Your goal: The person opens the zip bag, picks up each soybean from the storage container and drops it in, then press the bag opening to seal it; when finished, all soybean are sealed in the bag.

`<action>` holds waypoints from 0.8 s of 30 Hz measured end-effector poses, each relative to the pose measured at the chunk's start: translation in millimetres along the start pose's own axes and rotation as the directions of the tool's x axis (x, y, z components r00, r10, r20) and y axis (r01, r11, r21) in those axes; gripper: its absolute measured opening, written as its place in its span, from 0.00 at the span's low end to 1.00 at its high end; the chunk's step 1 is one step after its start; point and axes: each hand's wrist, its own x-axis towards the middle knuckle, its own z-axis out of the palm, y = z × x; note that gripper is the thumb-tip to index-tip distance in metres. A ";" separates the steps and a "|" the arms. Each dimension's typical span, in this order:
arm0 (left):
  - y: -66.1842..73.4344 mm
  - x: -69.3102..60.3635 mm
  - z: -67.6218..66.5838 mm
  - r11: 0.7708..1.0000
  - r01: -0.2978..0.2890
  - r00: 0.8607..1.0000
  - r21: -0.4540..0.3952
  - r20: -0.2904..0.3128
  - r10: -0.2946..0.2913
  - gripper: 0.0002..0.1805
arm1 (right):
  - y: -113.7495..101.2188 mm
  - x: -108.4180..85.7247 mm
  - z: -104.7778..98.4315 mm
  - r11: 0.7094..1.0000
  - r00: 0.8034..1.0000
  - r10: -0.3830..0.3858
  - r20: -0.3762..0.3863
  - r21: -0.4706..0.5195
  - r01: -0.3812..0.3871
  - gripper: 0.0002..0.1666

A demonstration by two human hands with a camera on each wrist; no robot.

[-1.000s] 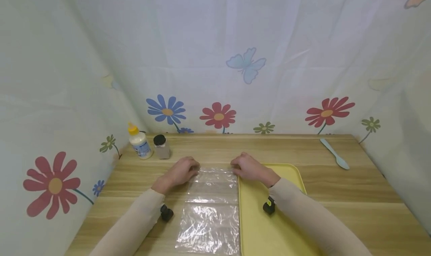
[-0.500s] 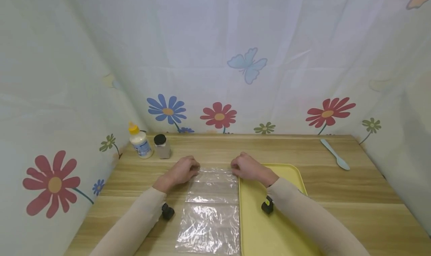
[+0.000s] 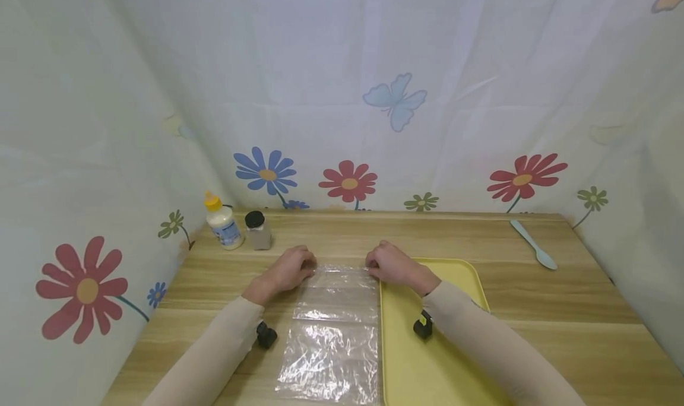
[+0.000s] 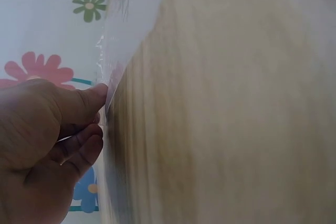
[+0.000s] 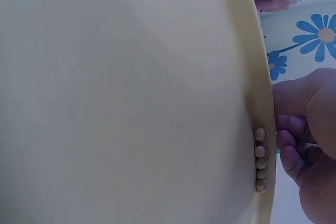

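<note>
A clear, crinkled plastic bag (image 3: 333,335) lies flat on the wooden table, partly shiny with reflections. At its far left corner my left hand (image 3: 288,270) pinches the film; the left wrist view shows thumb and forefinger meeting on the bag's edge (image 4: 131,30). My right hand (image 3: 396,265) holds the far right corner with bent fingers, just past the yellow tray's (image 3: 417,370) left rim. In the right wrist view that rim hides the bag, and the right hand (image 5: 315,129) appears beyond it. Several small round tan beans (image 5: 260,161) sit inside the tray along this rim.
A white glue bottle (image 3: 224,227) with a yellow cap and a black-lidded jar (image 3: 259,232) stand at the back left. On the right lies a pale blue spoon (image 3: 534,246). Flower-printed curtains (image 3: 320,67) enclose the table's back and sides.
Both hands stay at the bag's far corners with hardly any movement. The head view has shifted very slightly; the bag, tray and other objects keep their places.
</note>
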 end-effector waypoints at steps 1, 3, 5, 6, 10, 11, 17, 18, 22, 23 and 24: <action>-0.2 0.2 -0.2 1.000 0.002 1.000 0.000 0.000 -0.002 0.08 | -0.3 0.2 -0.3 1.000 1.000 0.001 -0.001 0.001 -0.001 0.05; -0.5 0.3 -1.0 1.000 0.009 1.000 -0.006 0.000 -0.009 0.07 | -1.2 0.7 -1.0 1.000 1.000 0.003 -0.001 0.006 -0.003 0.04; -1.4 0.4 -1.1 1.000 0.005 1.000 -0.006 -0.005 -0.005 0.06 | -2.3 1.3 -1.4 1.000 1.000 0.024 0.013 0.016 -0.025 0.04; -1.5 0.4 -1.5 1.000 0.004 1.000 -0.006 -0.008 -0.004 0.06 | -2.7 1.6 -1.6 0.999 0.999 0.037 0.021 0.022 -0.038 0.04; -2.2 0.7 -2.2 1.000 0.003 1.000 -0.014 -0.022 -0.004 0.04 | -3.9 2.8 -2.7 0.994 0.995 0.089 0.045 0.059 -0.092 0.05; -2.3 0.8 -2.4 1.000 0.006 1.000 -0.022 -0.022 -0.006 0.04 | -4.2 3.1 -2.9 0.992 0.994 0.098 0.048 0.068 -0.101 0.06; -3.5 1.5 -0.2 0.999 0.032 0.999 -0.025 -0.001 -0.032 0.03 | -3.4 4.5 -0.3 0.985 0.989 0.131 0.063 0.108 -0.137 0.05; -3.9 1.7 0.5 0.999 0.037 0.999 -0.020 0.001 -0.037 0.03 | -3.1 4.7 0.6 0.984 0.989 0.134 0.061 0.111 -0.140 0.05; -5.2 2.3 1.7 0.998 0.058 0.998 -0.027 -0.005 -0.058 0.03 | -1.6 5.1 3.8 0.982 0.989 0.139 0.047 0.125 -0.144 0.05; -5.4 2.4 1.6 0.998 0.062 0.998 -0.031 -0.006 -0.062 0.04 | -1.4 5.1 4.5 0.981 0.989 0.140 0.044 0.127 -0.145 0.05; -5.6 2.5 1.4 0.997 0.065 0.998 -0.036 -0.005 -0.065 0.04 | -1.0 5.1 5.4 0.982 0.989 0.141 0.039 0.124 -0.145 0.05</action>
